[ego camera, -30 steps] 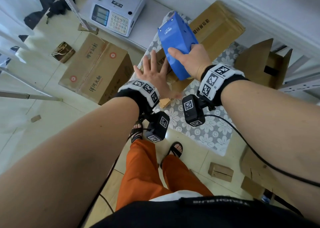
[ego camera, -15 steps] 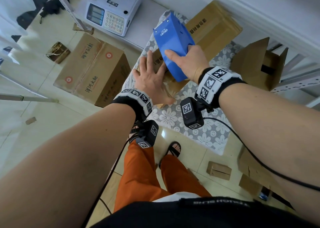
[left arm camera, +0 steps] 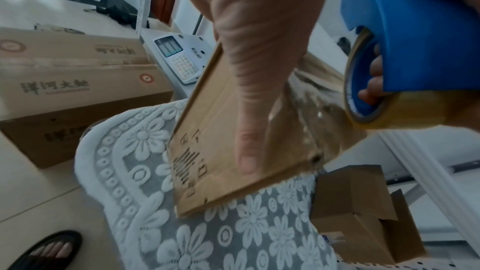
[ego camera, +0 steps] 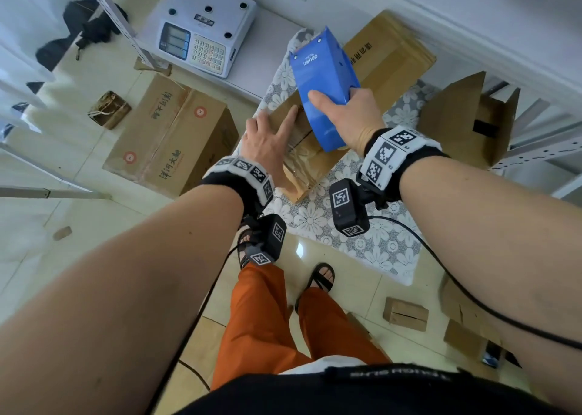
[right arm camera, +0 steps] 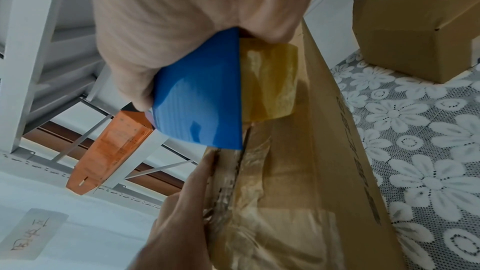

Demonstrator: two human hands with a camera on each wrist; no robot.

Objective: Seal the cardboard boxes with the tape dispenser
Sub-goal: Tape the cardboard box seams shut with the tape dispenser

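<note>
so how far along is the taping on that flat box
Done: wrinkled clear tape already covers the near end of the flat brown cardboard box. In hand: the right hand grips the blue tape dispenser on its seam, the left hand pressing it flat. Left: the open-flapped box looks unsealed.

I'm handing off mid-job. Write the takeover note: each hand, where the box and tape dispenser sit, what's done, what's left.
Left hand: open, fingers flat on top of the long cardboard box, steadying it.
Right hand: grip round the blue tape dispenser, whose tape roll sits over the box's centre seam.
The box lies on the floral mat.
Done: crinkled clear tape covers the near end of the seam.
Left: run tape along the rest of the seam, cut it, then do the open box to the right.
</note>
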